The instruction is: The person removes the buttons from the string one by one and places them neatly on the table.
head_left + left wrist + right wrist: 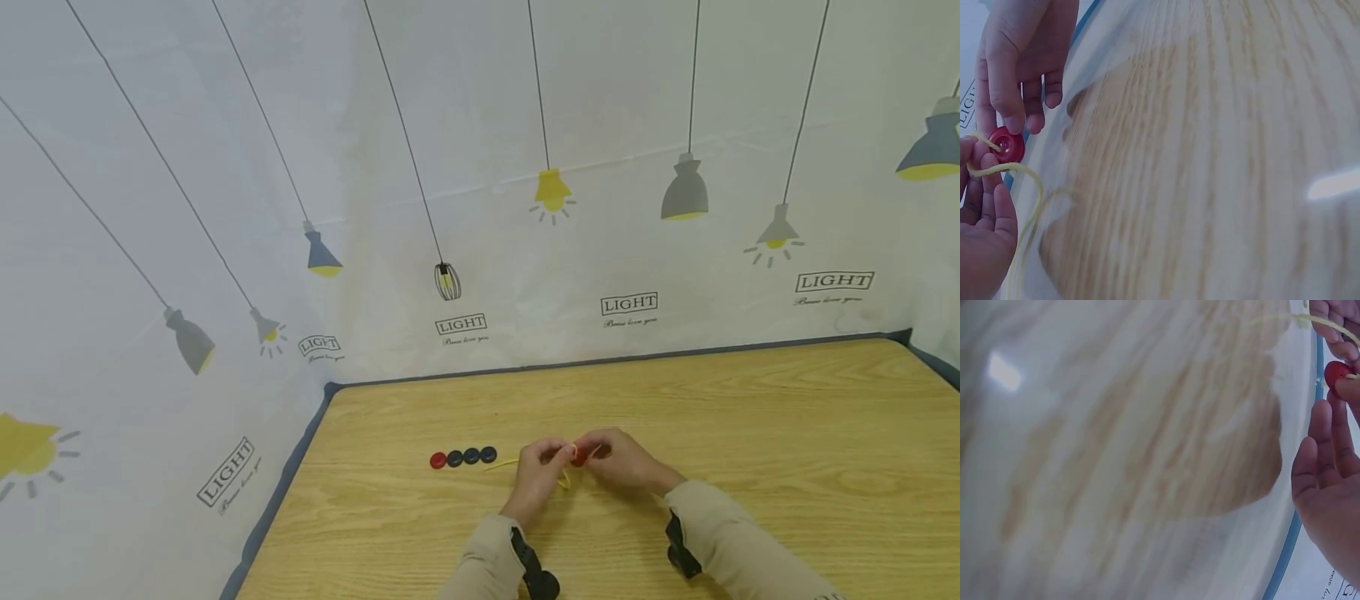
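A red button (1015, 149) with holes is pinched between the thumb and finger of my right hand (628, 463). Just to its left, my left hand (534, 477) pinches a yellow cord (1035, 181) at the button's face. In the left wrist view the cord passes at one of the holes, loops across the left fingers and hangs down. One cord end (497, 466) sticks out left of the left hand in the head view. The right wrist view shows the red button (1336, 376) from its edge, with the other right fingers held apart below it.
Left of the hands, a red button (438, 460) and several dark buttons (471, 456) lie in a row on the wood-grain table (390, 533). A white wall covering (495, 225) printed with lamps stands behind the table's back edge.
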{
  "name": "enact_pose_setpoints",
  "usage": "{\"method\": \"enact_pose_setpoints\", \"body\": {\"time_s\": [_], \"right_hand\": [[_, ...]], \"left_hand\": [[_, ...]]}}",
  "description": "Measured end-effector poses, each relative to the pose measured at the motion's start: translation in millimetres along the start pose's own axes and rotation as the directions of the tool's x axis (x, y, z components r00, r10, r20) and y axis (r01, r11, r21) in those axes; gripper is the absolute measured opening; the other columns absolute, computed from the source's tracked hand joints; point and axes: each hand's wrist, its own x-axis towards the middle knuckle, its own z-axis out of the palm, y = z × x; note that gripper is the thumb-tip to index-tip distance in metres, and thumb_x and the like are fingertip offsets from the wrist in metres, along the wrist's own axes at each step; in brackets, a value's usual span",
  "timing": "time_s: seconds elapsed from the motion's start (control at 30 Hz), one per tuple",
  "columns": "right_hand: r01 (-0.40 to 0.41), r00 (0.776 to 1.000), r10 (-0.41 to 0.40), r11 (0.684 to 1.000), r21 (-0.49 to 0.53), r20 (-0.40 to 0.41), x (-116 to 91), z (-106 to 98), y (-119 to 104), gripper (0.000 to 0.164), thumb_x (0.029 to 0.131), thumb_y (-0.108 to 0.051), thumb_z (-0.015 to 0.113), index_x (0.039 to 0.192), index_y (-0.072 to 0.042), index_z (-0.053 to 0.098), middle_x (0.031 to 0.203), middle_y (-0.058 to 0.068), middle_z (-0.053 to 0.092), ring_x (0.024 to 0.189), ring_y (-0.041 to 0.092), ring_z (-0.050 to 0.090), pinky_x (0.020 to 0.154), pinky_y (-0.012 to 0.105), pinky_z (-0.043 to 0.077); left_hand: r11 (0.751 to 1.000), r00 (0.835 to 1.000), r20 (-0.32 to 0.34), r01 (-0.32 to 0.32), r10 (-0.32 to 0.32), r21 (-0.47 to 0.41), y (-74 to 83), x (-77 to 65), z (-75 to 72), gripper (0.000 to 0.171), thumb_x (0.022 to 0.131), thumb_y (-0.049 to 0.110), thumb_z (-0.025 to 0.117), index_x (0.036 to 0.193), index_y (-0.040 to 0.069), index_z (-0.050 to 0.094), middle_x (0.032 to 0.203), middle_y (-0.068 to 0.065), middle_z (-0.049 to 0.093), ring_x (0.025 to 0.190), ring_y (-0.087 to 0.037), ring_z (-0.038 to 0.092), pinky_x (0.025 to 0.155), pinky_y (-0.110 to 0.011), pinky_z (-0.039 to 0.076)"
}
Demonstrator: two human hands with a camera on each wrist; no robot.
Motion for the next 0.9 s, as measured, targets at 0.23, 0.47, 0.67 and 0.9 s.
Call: {"method": "enact_pose_setpoints", "body": {"time_s": [0.23, 0.47, 0.67, 0.9], "right_hand": [[-0.038, 0.997, 0.034, 0.998, 0.052, 0.063, -1.1, 1.2, -0.3, 0.017, 0.081, 0.0, 0.059, 0.097, 0.002, 0.063, 0.091, 0.007, 0.061, 0.079, 0.012, 0.052, 0.068, 0.024, 0.044], [-0.046, 0.997, 0.044, 0.998, 0.039, 0.068, -1.5, 2.5, -2.8, 0.011, 0.082, -0.004, 0.059, 0.091, 0.002, 0.063, 0.084, 0.005, 0.058, 0.072, 0.011, 0.047, 0.062, 0.023, 0.041], [-0.052, 0.998, 0.052, 0.999, 0.001, 0.04, -2.4, 2.7, -4.5, 0.005, 0.082, -0.005, 0.059, 0.085, -0.002, 0.061, 0.081, 0.003, 0.056, 0.071, 0.013, 0.047, 0.06, 0.024, 0.041], [-0.033, 0.999, 0.033, 0.999, -0.021, 0.008, -1.2, 1.2, -0.9, 0.004, 0.082, -0.004, 0.06, 0.083, -0.001, 0.061, 0.078, 0.003, 0.058, 0.069, 0.01, 0.049, 0.059, 0.022, 0.042]], "left_hand": [[1.0, 1.0, 0.021, -0.015, 0.015, 0.013, 2.3, -2.8, 0.3, 0.019, 0.084, 0.019, 0.06, 0.089, 0.001, 0.064, 0.083, 0.001, 0.061, 0.073, -0.006, 0.053, 0.063, -0.021, 0.043], [0.999, 0.999, 0.016, -0.041, 0.041, 0.019, 2.8, -3.5, 0.4, 0.018, 0.086, 0.016, 0.058, 0.09, -0.001, 0.063, 0.083, 0.0, 0.061, 0.074, -0.006, 0.053, 0.063, -0.021, 0.043], [0.999, 0.999, 0.018, -0.037, 0.037, 0.006, 2.2, -2.6, 0.5, 0.019, 0.085, 0.017, 0.059, 0.091, -0.001, 0.063, 0.083, 0.0, 0.062, 0.075, -0.006, 0.054, 0.065, -0.02, 0.044], [0.999, 0.999, 0.02, -0.036, 0.036, 0.02, -0.8, -3.1, -1.6, 0.017, 0.085, 0.016, 0.06, 0.089, 0.0, 0.064, 0.082, 0.0, 0.06, 0.074, -0.007, 0.054, 0.065, -0.02, 0.044]]}}
